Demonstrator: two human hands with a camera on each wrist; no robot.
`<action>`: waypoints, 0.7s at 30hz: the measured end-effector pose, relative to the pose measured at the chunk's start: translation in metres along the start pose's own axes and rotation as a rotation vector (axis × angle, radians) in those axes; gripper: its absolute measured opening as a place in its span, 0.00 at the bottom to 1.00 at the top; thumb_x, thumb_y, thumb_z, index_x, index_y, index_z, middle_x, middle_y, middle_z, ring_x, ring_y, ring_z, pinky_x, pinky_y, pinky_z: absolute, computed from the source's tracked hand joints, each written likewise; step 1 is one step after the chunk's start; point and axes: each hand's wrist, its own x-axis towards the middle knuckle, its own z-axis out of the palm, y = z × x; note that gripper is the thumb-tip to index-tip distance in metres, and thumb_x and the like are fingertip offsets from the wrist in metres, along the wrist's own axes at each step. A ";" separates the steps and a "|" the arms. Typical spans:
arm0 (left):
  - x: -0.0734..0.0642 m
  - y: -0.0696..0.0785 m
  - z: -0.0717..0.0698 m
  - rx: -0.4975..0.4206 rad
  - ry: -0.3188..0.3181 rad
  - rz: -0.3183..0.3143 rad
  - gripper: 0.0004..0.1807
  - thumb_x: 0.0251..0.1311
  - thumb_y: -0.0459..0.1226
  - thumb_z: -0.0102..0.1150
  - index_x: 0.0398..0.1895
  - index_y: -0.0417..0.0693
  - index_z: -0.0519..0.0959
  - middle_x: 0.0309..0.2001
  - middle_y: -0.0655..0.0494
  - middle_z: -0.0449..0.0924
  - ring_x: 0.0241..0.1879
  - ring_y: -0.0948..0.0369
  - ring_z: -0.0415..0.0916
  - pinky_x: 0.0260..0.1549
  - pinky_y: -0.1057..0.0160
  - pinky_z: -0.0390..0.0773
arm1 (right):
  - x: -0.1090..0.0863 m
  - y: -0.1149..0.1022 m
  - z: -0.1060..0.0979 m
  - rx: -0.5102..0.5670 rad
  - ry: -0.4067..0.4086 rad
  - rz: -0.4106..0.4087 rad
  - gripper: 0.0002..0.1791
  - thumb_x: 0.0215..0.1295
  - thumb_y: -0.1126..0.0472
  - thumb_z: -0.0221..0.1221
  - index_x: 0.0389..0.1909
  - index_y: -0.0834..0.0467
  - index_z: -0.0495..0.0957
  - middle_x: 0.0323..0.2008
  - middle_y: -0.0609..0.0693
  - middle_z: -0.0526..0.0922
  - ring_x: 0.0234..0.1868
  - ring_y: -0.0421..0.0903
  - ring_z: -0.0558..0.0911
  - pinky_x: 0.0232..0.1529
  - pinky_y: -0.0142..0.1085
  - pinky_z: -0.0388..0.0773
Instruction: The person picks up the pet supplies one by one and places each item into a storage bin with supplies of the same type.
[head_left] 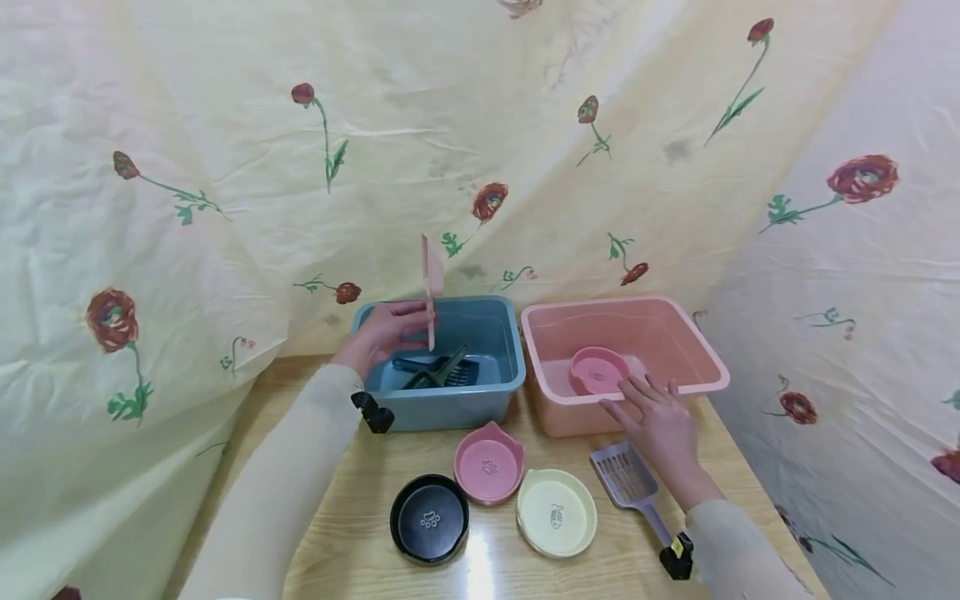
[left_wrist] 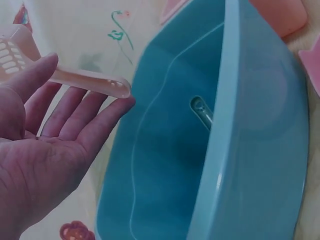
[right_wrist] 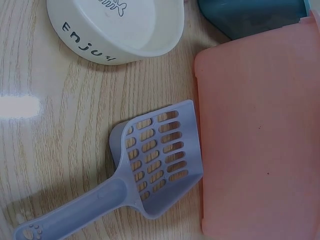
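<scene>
Over the blue bin, my left hand pinches a pale pink litter scoop by its handle, the slotted head pointing up. In the left wrist view the thumb lies across the scoop handle with the fingers beneath. Dark green litter scoops lie inside the blue bin. My right hand, fingers spread and holding nothing, hovers at the front rim of the pink bin. A pink bowl sits inside that bin. The lavender litter scoop lies on the table below my right hand.
In front of the bins stand a pink bowl with pointed ears, a black bowl and a cream bowl on the wooden table. A floral cloth hangs behind and along both sides.
</scene>
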 end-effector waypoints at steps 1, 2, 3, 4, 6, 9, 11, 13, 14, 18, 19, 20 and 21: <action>0.000 -0.002 -0.001 0.008 0.009 -0.008 0.28 0.76 0.36 0.64 0.76 0.42 0.74 0.54 0.50 0.90 0.62 0.50 0.84 0.66 0.39 0.78 | 0.000 0.000 0.001 0.000 0.007 -0.007 0.48 0.71 0.22 0.50 0.62 0.62 0.85 0.61 0.62 0.85 0.67 0.68 0.79 0.76 0.64 0.64; 0.001 -0.004 -0.001 0.023 0.020 -0.017 0.28 0.76 0.37 0.65 0.76 0.43 0.74 0.59 0.47 0.88 0.65 0.48 0.82 0.66 0.39 0.79 | 0.001 0.000 0.002 -0.001 0.011 -0.012 0.53 0.70 0.18 0.42 0.62 0.61 0.85 0.61 0.62 0.85 0.67 0.68 0.80 0.75 0.64 0.64; 0.001 -0.006 -0.002 0.044 0.030 -0.026 0.29 0.76 0.38 0.65 0.77 0.44 0.74 0.63 0.45 0.85 0.66 0.47 0.80 0.66 0.40 0.79 | 0.001 0.000 0.003 -0.001 0.016 -0.015 0.57 0.68 0.16 0.34 0.61 0.62 0.85 0.61 0.62 0.85 0.67 0.68 0.80 0.75 0.65 0.65; 0.001 -0.009 -0.004 0.068 0.038 -0.033 0.29 0.76 0.39 0.64 0.78 0.45 0.73 0.68 0.43 0.81 0.68 0.47 0.78 0.67 0.40 0.78 | 0.002 0.000 0.003 0.000 0.020 -0.017 0.59 0.67 0.15 0.31 0.61 0.62 0.85 0.60 0.62 0.85 0.66 0.68 0.80 0.74 0.65 0.65; 0.001 -0.015 -0.007 0.124 0.063 -0.052 0.30 0.77 0.40 0.64 0.79 0.47 0.71 0.73 0.40 0.76 0.70 0.45 0.76 0.68 0.41 0.77 | 0.002 -0.001 0.003 -0.001 0.023 -0.018 0.61 0.66 0.15 0.29 0.60 0.62 0.86 0.60 0.63 0.85 0.66 0.69 0.80 0.74 0.65 0.66; 0.001 -0.023 -0.013 0.207 0.101 -0.107 0.33 0.77 0.44 0.63 0.81 0.50 0.69 0.77 0.41 0.71 0.74 0.45 0.70 0.70 0.42 0.76 | 0.002 -0.002 0.004 -0.002 0.015 -0.019 0.60 0.67 0.15 0.29 0.61 0.62 0.85 0.60 0.62 0.85 0.66 0.68 0.80 0.74 0.65 0.66; 0.000 -0.026 -0.017 0.240 0.114 -0.132 0.34 0.77 0.46 0.63 0.82 0.51 0.67 0.79 0.43 0.67 0.78 0.44 0.66 0.71 0.41 0.74 | 0.001 -0.002 0.003 -0.001 0.003 -0.014 0.59 0.67 0.16 0.30 0.61 0.62 0.85 0.61 0.62 0.85 0.67 0.68 0.80 0.75 0.64 0.64; -0.001 -0.027 -0.021 0.259 0.108 -0.131 0.36 0.77 0.47 0.63 0.83 0.49 0.66 0.82 0.43 0.63 0.80 0.42 0.61 0.72 0.39 0.72 | 0.000 -0.002 0.003 0.004 -0.012 -0.004 0.58 0.67 0.16 0.33 0.62 0.61 0.84 0.62 0.62 0.84 0.68 0.68 0.79 0.77 0.63 0.62; -0.002 -0.026 -0.022 0.262 0.100 -0.123 0.37 0.77 0.47 0.63 0.83 0.48 0.65 0.82 0.43 0.61 0.81 0.41 0.59 0.72 0.38 0.71 | 0.000 -0.002 0.003 0.006 -0.018 0.002 0.57 0.67 0.16 0.36 0.63 0.61 0.84 0.63 0.63 0.83 0.69 0.68 0.78 0.78 0.63 0.61; -0.006 -0.020 -0.026 0.304 0.067 -0.089 0.37 0.77 0.47 0.63 0.83 0.45 0.64 0.82 0.41 0.61 0.80 0.39 0.59 0.71 0.36 0.71 | -0.001 0.000 0.003 0.012 -0.028 0.014 0.51 0.69 0.19 0.45 0.63 0.61 0.84 0.64 0.63 0.83 0.70 0.68 0.77 0.79 0.62 0.59; -0.006 -0.019 -0.027 0.313 0.060 -0.090 0.37 0.77 0.47 0.63 0.83 0.45 0.64 0.82 0.41 0.61 0.80 0.39 0.59 0.71 0.37 0.72 | -0.001 0.001 0.004 0.012 -0.026 0.012 0.50 0.70 0.20 0.47 0.63 0.61 0.84 0.64 0.63 0.83 0.70 0.68 0.77 0.79 0.62 0.59; -0.008 -0.017 -0.028 0.322 0.052 -0.092 0.37 0.77 0.47 0.63 0.83 0.45 0.64 0.82 0.41 0.61 0.80 0.39 0.59 0.71 0.37 0.72 | -0.001 0.001 0.004 0.015 -0.025 0.010 0.49 0.70 0.21 0.49 0.63 0.62 0.84 0.64 0.63 0.83 0.70 0.68 0.77 0.79 0.62 0.59; -0.009 -0.016 -0.029 0.330 0.044 -0.095 0.37 0.77 0.47 0.63 0.83 0.45 0.64 0.82 0.41 0.61 0.80 0.39 0.59 0.71 0.38 0.72 | -0.001 0.001 0.004 0.015 -0.024 0.010 0.48 0.71 0.22 0.49 0.62 0.62 0.84 0.64 0.63 0.83 0.70 0.68 0.77 0.79 0.62 0.59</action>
